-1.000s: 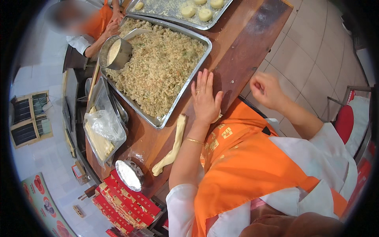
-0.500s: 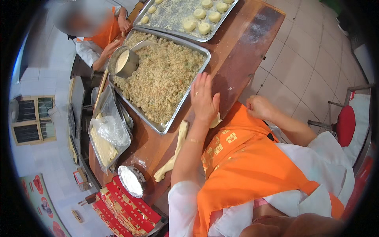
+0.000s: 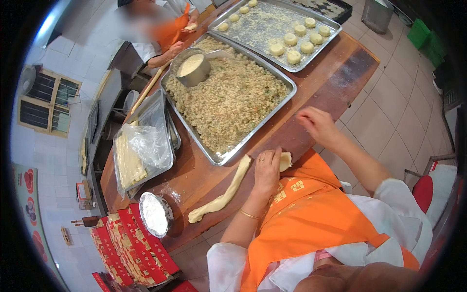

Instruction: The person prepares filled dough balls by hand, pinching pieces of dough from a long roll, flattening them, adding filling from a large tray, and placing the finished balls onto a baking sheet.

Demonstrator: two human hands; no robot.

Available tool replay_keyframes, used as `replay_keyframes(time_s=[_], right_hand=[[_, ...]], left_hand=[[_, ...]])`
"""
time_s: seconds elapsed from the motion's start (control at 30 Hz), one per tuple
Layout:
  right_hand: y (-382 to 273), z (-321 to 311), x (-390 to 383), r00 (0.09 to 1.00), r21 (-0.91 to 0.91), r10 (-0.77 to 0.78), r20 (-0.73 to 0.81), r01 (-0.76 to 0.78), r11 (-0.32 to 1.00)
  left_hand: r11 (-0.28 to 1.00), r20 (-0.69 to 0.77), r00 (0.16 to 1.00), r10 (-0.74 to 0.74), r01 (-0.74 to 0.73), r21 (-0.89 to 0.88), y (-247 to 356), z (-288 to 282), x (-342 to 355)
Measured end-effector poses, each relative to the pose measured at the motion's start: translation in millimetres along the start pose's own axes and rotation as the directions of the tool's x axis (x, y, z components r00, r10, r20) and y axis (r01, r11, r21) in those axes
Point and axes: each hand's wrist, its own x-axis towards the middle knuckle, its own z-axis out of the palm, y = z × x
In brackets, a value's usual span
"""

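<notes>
The left hand (image 3: 267, 171) is lying flat and open on the end of a long dough rope (image 3: 221, 194), pressing it against the wooden table (image 3: 335, 87), and a small dough piece (image 3: 285, 161) is sitting just at the 2 o'clock side of this hand. The right hand (image 3: 317, 125) is hovering over the table at about 1 o'clock from the left one, fingers loosely curled and holding nothing, as far as I can see; the view there is a little bent. To do this well, I think the palm should be pressing evenly and the rope should be staying the same thickness, so that each piece is coming out equal. At 11 o'clock the big tray of crumbly filling (image 3: 228, 102) is standing, with one metal bowl (image 3: 193, 68) in its far corner. Behind it, at 12 o'clock, a second tray (image 3: 321, 44) is holding about eleven round cakes. At 9 o'clock a third tray (image 3: 141, 151) with a plastic bag is lying, and one foil-covered dish (image 3: 155, 214) beside red boxes (image 3: 129, 243). Another person's hands (image 3: 175, 48) are working at the far end.
</notes>
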Motion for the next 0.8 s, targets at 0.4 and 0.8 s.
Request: replay_keyframes(time_s=[0.4,0.8], right_hand=[[27,230,156,0.927,-0.472,-0.064,0.37,0.247,0.846],[47,280,151,0.79,-0.594,-0.421,0.445,0.612,0.522]], left_hand=[[-0.512,0.231,0.893,-0.386,0.001,-0.859,-14,-19,-12],[-0.151,0.275,0.839,-0.47,0.23,-0.961,-17,-30,48]])
